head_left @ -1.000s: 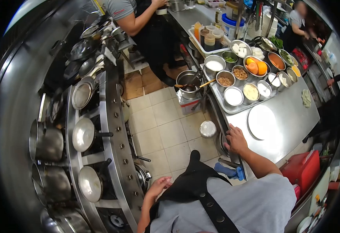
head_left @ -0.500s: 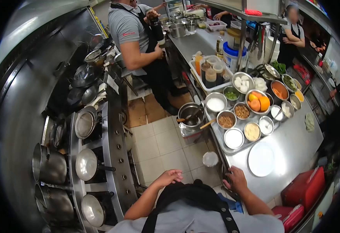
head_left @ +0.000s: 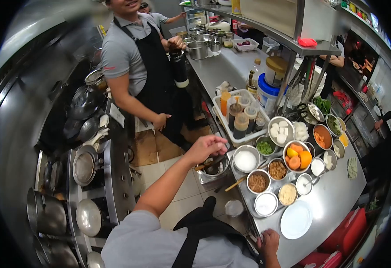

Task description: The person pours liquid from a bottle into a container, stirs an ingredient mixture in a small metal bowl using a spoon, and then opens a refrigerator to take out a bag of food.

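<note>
My left hand is stretched forward above the aisle, fingers loosely bent and apart, holding nothing. It hovers over a metal pot with a wooden-handled utensil, left of the ingredient tray. My right hand is low at the near edge of the steel counter, its fingers curled around that edge. Close by lies a white plate. On the tray stand a bowl of white powder, a bowl of brown minced food, a bowl of carrots and orange pieces, and several others.
A co-worker in a black apron stands ahead in the aisle, holding a dark bottle. Stoves with pans line the left. A basket of sauce bottles sits behind the tray. A red case is at lower right.
My left hand has risen and reached forward from near my waist. My right hand stays at the counter edge. The view has shifted, and the co-worker's lower hand has moved down.
</note>
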`<state>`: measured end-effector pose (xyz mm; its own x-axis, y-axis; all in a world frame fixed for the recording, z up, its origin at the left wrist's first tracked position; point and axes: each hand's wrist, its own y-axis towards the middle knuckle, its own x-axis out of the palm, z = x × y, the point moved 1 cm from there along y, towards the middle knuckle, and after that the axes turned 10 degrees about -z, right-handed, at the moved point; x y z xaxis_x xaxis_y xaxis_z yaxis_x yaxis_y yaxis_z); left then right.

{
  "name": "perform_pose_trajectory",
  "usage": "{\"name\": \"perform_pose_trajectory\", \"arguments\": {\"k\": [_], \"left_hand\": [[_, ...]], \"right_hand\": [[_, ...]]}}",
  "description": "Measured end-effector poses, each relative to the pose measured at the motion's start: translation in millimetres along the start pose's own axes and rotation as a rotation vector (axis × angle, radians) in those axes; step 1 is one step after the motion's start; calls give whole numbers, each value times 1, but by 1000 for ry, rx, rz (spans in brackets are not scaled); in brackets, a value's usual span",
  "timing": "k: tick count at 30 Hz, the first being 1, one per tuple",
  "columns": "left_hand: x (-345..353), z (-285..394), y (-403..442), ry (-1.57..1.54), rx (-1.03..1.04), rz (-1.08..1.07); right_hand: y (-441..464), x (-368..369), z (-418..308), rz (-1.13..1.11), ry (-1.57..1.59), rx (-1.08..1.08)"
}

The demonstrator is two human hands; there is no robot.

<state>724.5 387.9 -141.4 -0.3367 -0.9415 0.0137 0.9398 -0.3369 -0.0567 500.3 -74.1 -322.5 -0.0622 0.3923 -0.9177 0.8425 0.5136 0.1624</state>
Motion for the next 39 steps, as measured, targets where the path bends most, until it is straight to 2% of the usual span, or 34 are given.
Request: {"name": "perform_pose_trajectory", "arguments": {"k": [4,6,8,10,16,18,21,23,26,28,29,33,35,36,37,39], "left_hand": [[-50,36,98,73,150,-37],[-79,58,153,28,129,-9],[-98,73,214,78,173,139],[-127,61,285,122,115,171],[-150,12,424,352,-215,287],[-157,-6,455,378,-283,250],[-154,-22,479,341,-295,230],[-137,-4,464,206,-292,194],[-133,0,473,190,-431,171],[-143,-5,485,285,-546,120],[-151,-17,497,191,-531,93],[-164,-33,499,-21,-302,275],[-176,-33,497,-18,-172,327],[-166,-2,473,-42,-116,390],[-179,-6,480,-32,-40,367],[-177,33,442,-60,55,416]], "right_hand": [[3,-7,-16,-44,-44,214],[5,0,-17,-38,-68,273],[7,3,-19,-33,-75,378],[14,1,-26,-20,-76,496],[11,9,-19,-16,-155,515],[11,7,-18,-31,-193,519],[10,11,-18,-17,-209,525],[8,12,-18,3,-221,534],[7,12,-17,-33,-216,537],[12,8,-19,-31,-219,535],[14,5,-20,-33,-220,527],[6,11,-16,4,-230,490],[-3,19,-7,2,-177,515],[-5,23,-5,-4,-175,539],[-8,24,-4,-70,-170,576],[-16,25,-9,-204,-169,671]]}}
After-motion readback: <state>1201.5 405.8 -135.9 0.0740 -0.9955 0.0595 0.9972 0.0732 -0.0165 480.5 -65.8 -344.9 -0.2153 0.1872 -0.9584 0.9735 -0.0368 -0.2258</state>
